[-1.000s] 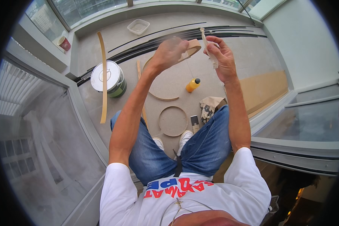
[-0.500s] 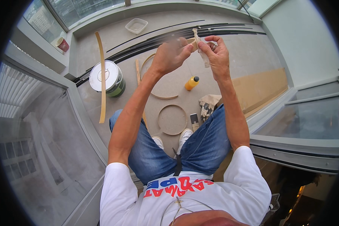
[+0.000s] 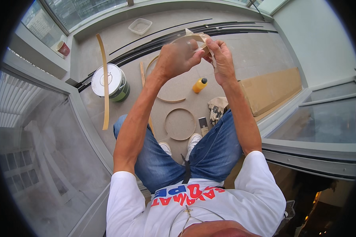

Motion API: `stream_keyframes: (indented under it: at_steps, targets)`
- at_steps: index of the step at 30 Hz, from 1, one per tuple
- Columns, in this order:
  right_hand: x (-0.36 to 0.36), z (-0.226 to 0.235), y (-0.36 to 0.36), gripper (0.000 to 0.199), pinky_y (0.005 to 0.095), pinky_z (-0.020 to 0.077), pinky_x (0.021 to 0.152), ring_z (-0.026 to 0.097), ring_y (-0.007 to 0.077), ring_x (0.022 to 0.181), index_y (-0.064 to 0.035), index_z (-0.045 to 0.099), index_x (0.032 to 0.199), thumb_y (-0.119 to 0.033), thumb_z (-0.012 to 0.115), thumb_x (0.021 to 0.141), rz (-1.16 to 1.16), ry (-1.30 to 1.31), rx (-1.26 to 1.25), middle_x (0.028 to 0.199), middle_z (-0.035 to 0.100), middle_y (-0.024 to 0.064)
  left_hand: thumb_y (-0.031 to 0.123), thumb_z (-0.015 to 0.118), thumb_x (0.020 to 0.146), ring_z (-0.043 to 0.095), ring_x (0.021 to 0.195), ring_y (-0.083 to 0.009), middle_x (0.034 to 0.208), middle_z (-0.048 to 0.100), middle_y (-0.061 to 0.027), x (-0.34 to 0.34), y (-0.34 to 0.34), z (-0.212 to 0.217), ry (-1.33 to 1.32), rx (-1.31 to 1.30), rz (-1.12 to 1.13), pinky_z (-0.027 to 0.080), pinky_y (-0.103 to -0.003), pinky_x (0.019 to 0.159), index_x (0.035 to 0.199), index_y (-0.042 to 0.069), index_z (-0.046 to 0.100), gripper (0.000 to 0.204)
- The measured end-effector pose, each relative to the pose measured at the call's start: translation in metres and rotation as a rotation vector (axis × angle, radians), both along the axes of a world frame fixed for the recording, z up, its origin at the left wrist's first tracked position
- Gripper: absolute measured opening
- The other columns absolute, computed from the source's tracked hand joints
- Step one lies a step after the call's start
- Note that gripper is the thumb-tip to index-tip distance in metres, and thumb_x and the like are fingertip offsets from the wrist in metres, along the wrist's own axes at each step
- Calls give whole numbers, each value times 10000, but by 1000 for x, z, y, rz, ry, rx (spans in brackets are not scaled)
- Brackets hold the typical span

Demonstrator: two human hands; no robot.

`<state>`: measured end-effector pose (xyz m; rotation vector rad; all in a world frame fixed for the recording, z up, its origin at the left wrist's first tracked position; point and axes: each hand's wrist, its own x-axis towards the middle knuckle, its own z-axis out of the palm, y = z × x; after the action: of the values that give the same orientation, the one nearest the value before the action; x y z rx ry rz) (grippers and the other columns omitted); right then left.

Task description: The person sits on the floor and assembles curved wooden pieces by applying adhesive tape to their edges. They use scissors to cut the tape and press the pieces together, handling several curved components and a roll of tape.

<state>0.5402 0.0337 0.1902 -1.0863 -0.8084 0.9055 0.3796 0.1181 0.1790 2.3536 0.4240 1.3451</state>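
Observation:
Both hands are raised over the floor around a thin tan band (image 3: 182, 39) bent into a curve. My left hand (image 3: 177, 58) is closed on the band, its fingers curled and partly blurred, the thumb toward the right. With thumb and fingers, my right hand (image 3: 222, 60) grips the band's right end and a pale, crumpled strip of tape (image 3: 214, 60) that lies against it. More of the pale strip sticks up at the band's far side. My fingers hide where the band's ends meet. On the floor by my shoes lies a closed tan ring (image 3: 180, 109).
A paint bucket (image 3: 124, 89) at left has a tan strip (image 3: 106, 106) across its lid. Nearby are a larger curved band (image 3: 174, 101), an orange bottle (image 3: 199, 85), a scraper (image 3: 203, 125), a patterned cloth (image 3: 216, 110), cardboard (image 3: 271, 89), black rods (image 3: 241, 30) and a plastic tub (image 3: 140, 26).
My right hand has moved left and slightly down, closer to my left hand. The band now shows as a curve above my left hand, and the pale strip has shifted with it.

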Motion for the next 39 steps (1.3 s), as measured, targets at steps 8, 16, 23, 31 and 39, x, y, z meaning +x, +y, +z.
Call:
stream_keyframes:
  at_steps: [8, 16, 23, 31, 39]
  targets:
    - [8, 10, 1, 437, 296, 515, 861, 621, 120, 900, -104, 519, 1137, -426, 728, 929, 139, 9, -49, 981, 623, 37, 327, 679, 960, 553, 462, -167, 521, 553, -42, -4, 3, 6, 12, -58, 74, 458, -305, 493, 854, 85, 623, 270]
    - [-7, 13, -2, 323, 317, 513, 920, 606, 93, 858, -118, 621, 1075, -420, 675, 973, 216, 6, -99, 901, 637, -9, 312, 670, 974, 517, 467, -107, 529, 557, -26, -6, 8, 3, -45, -33, 53, 442, -262, 486, 863, 72, 643, 266]
    - [7, 3, 1, 309, 295, 493, 893, 606, 103, 881, -57, 654, 1105, -326, 704, 963, 296, 30, -48, 918, 648, 4, 280, 620, 1007, 437, 544, -56, 605, 516, 25, -10, 19, 4, -207, -382, -51, 360, -234, 496, 879, 60, 643, 256]
    - [-5, 2, 0, 232, 266, 516, 853, 616, 78, 854, -71, 650, 1134, -246, 685, 986, 198, -140, 36, 926, 671, 1, 361, 500, 1065, 394, 545, -19, 627, 474, 64, -2, 11, 7, -327, -616, -271, 308, -207, 490, 834, 96, 614, 369]
    - [-22, -7, -2, 249, 276, 525, 809, 622, 80, 864, -82, 636, 1178, -223, 690, 979, 31, 74, 148, 988, 682, 7, 341, 508, 1058, 463, 653, -71, 709, 503, 6, 5, -5, 9, -253, -781, -441, 397, -235, 564, 837, 37, 592, 385]
